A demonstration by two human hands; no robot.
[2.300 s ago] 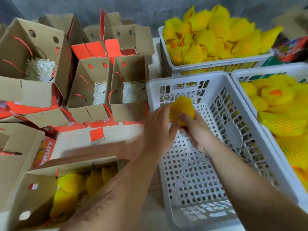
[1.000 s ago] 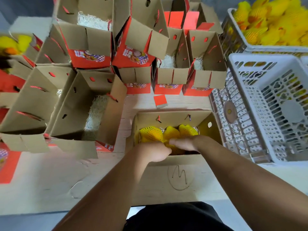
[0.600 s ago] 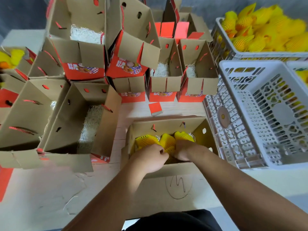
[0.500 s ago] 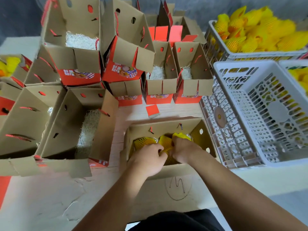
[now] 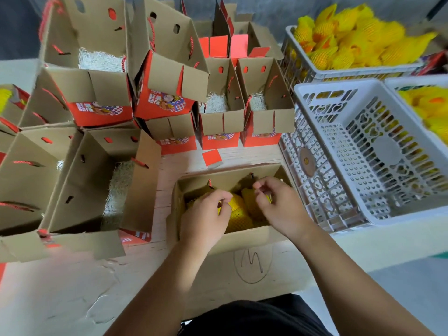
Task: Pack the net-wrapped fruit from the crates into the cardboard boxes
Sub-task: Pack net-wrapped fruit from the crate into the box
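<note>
Head view: left hand (image 5: 206,218) and right hand (image 5: 275,204) pinch netted fruit (image 5: 238,214) inside the box (image 5: 244,235) at the tabletop's near edge; tugging risks tearing nets.

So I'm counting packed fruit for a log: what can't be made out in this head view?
- Fruit count in the near box: the left hand and right hand cover most of the yellow netted fruit.
- Whether either hand pinches netting: fingertips blurred.
- Right crate: cut off by the frame edge.
- Box at far left: cropped; only a yellow sliver shows.
- Print on the red box fronts: too small.
</note>
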